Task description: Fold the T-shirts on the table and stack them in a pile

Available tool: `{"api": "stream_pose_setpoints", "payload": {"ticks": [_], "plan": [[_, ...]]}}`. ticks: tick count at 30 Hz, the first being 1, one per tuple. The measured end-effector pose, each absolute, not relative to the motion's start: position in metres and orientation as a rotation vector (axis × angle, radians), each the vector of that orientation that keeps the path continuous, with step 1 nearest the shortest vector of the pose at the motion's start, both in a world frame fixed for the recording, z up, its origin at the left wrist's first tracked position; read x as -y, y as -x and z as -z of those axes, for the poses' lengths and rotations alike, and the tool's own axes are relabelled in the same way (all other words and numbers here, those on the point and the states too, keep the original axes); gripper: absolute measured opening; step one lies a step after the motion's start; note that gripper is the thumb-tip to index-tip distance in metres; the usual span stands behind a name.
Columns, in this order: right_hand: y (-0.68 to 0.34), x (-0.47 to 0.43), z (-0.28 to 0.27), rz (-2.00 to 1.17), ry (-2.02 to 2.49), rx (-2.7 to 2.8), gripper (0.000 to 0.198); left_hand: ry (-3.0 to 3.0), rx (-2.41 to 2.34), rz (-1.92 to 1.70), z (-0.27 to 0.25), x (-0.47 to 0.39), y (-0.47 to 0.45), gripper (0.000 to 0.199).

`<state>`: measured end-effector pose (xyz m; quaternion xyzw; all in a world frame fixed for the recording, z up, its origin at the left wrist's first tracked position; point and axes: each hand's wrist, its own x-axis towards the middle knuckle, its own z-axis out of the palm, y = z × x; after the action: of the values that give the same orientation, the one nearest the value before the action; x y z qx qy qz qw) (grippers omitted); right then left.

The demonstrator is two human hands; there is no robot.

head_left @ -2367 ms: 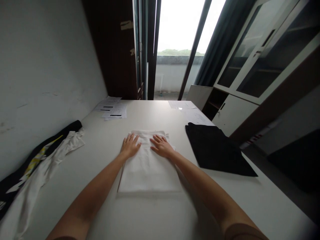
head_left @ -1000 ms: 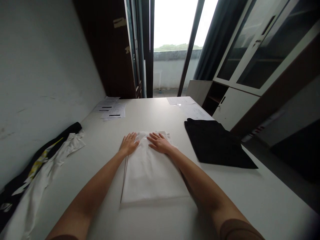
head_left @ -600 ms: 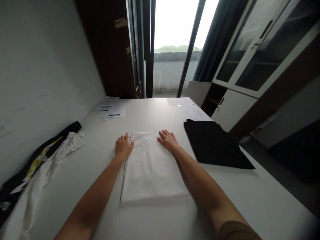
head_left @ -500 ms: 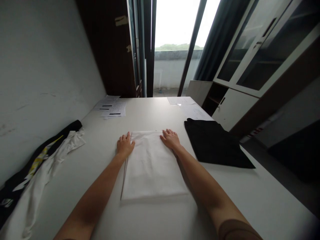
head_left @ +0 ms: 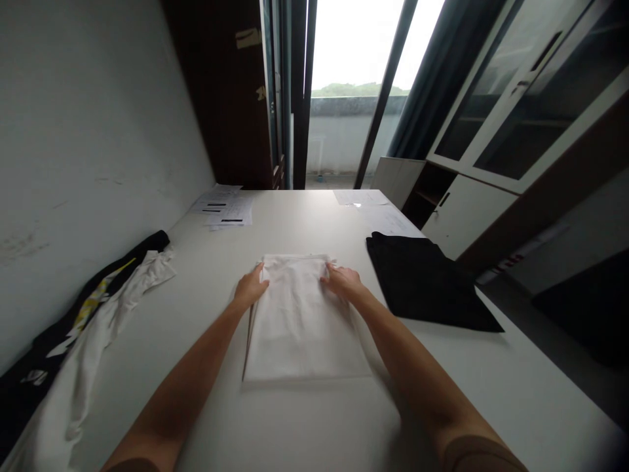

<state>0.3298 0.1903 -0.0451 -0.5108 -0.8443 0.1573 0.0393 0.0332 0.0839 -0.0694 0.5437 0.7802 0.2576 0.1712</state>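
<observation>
A folded white cloth (head_left: 304, 328) lies on the white table in front of me, its far edge slightly rumpled. At its far left corner my left hand (head_left: 251, 286) is closed on the edge, thumb on top and fingers at the side. My right hand (head_left: 343, 281) grips the far right corner in the same way, its fingertips partly hidden by the fabric. Whether the cloth is a shirt or another garment cannot be made out. To the right of my right arm rests a folded black cloth (head_left: 427, 282), touched by neither hand.
Black and white clothes (head_left: 105, 314) lie bunched along the wall on the left. Papers (head_left: 228, 208) sit at the table's far left, and more sheets (head_left: 363, 198) at the far right. Beyond the table's right edge stands a white cabinet (head_left: 472, 210).
Both hands have gone from lying flat on the white cloth to pinching its far corners. The cloth's far edge is more gathered. The camera view has shifted slightly.
</observation>
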Motion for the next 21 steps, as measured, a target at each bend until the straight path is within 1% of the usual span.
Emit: {"api": "stream_pose_setpoints", "payload": {"ticks": [2, 3, 8, 10, 12, 13, 15, 18, 19, 21], "plan": [[-0.330, -0.192, 0.042, -0.562, 1.539, 2.577, 0.064, -1.486, -2.119, -0.913, 0.075, -0.087, -0.027, 0.062], [-0.331, -0.193, 0.041, -0.652, 1.499, 2.548, 0.063, -1.469, -2.094, -0.970, 0.077, -0.089, -0.025, 0.060], [-0.340, -0.198, 0.031, -1.348, 1.304, 2.218, 0.044, -1.372, -1.908, -1.209, 0.080, -0.095, -0.028, 0.052], [-0.342, -0.199, 0.030, -1.498, 1.235, 2.199, 0.040, -1.333, -1.813, -1.226, 0.078, -0.093, -0.032, 0.052], [-0.339, -0.199, 0.031, -1.475, 1.192, 2.252, 0.035, -1.279, -1.696, -1.225, 0.075, -0.090, -0.036, 0.054], [-0.336, -0.198, 0.032, -1.399, 1.186, 2.284, 0.032, -1.237, -1.617, -1.233, 0.072, -0.089, -0.037, 0.055], [-0.325, -0.196, 0.036, -1.165, 1.182, 2.332, 0.029, -1.140, -1.448, -1.274, 0.066, -0.086, -0.041, 0.057], [-0.308, -0.186, 0.041, -0.848, 1.128, 2.368, 0.036, -1.081, -1.310, -1.338, 0.056, -0.084, -0.047, 0.055], [-0.303, -0.181, 0.041, -0.805, 1.099, 2.374, 0.038, -1.100, -1.304, -1.353, 0.053, -0.083, -0.049, 0.053], [-0.294, -0.170, 0.039, -0.827, 1.028, 2.384, 0.036, -1.172, -1.318, -1.387, 0.048, -0.082, -0.055, 0.047]]}}
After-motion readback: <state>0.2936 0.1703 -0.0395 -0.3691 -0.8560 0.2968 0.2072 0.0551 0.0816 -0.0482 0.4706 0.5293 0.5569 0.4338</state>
